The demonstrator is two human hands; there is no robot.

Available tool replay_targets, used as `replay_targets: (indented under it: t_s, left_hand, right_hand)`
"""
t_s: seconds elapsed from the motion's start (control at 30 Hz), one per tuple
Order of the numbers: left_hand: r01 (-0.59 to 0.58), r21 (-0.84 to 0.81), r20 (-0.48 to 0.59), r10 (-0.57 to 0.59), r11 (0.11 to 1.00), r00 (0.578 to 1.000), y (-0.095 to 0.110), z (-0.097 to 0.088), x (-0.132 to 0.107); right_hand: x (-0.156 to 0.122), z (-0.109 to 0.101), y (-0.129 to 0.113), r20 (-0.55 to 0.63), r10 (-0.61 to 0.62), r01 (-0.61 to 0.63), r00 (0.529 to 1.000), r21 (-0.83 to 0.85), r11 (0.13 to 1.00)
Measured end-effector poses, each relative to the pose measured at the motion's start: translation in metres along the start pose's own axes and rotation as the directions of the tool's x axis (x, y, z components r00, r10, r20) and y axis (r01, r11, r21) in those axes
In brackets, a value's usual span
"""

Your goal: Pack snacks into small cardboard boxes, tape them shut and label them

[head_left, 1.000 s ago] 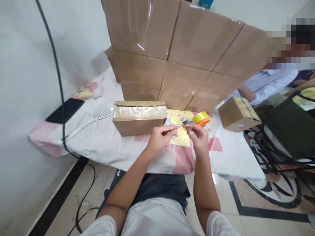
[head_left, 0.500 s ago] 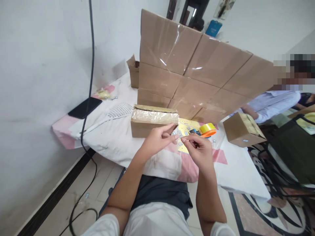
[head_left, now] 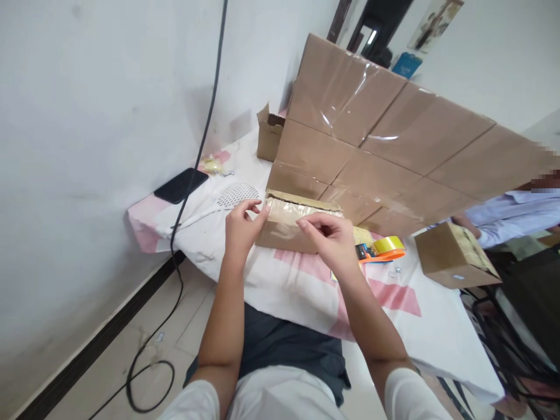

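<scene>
A small cardboard box (head_left: 284,233) with shiny clear tape along its upper edge lies in front of me on the cloth-covered table. At its left end is my left hand (head_left: 240,230), thumb and forefinger apart, the thumb by the taped corner. My right hand (head_left: 332,238) is in front of the box's right half, thumb and forefinger pinched together. Whatever it pinches, if anything, is too small to make out. Right of that hand lies a tape dispenser (head_left: 385,254) with a yellow roll and an orange body.
A tall wall of taped cardboard (head_left: 350,128) stands behind the box. Another closed carton (head_left: 455,256) is at the right, an open carton (head_left: 269,137) at the back left. A black phone (head_left: 181,185) and a hanging cable (head_left: 210,111) are on the left. Beyond the cardboard sits a person (head_left: 511,216).
My hands have come apart from the box's right end. The left has moved to its left end, the right to its front. The view has shifted, so things appear further right.
</scene>
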State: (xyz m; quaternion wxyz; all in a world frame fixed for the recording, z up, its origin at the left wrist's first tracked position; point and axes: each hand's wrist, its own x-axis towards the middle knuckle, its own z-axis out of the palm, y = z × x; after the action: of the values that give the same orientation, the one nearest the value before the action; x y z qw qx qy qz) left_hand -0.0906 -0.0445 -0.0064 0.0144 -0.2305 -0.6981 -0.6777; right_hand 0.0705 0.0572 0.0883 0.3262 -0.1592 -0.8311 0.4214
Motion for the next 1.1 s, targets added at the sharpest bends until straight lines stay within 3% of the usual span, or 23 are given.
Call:
replay_targets:
  t_s: [0.1,0.27,0.4,0.73,0.9,1.1]
  left_hand:
    - [0.013,-0.059,0.047,-0.010,0.998,0.999,-0.006,0.001,0.003]
    - [0.016,-0.137,0.022,-0.013,0.990,1.000,-0.003,0.004,0.000]
    - [0.073,-0.169,0.042,-0.066,0.983,0.997,-0.010,0.005,0.003]
    - [0.065,-0.226,0.021,-0.062,0.972,0.998,-0.018,0.004,0.006]
    - [-0.070,-0.175,0.099,0.088,0.982,0.991,-0.016,0.005,0.002]
    - [-0.270,-0.093,0.152,0.282,0.958,0.947,-0.013,-0.001,0.004]
  right_hand:
    - [0.029,0.018,0.010,0.134,0.036,-0.040,0.990,0.026,0.999]
    - [0.079,0.033,0.028,0.193,0.075,-0.082,0.978,0.030,0.996]
    - [0.100,0.036,0.034,0.209,0.081,-0.075,0.975,-0.034,0.997]
    - [0.100,0.041,0.029,0.203,0.056,0.019,0.978,-0.353,0.935]
    - [0.102,0.047,0.026,0.240,0.104,0.020,0.965,-0.465,0.885]
    - [0.103,0.051,0.019,0.205,0.108,0.036,0.973,-0.596,0.802]
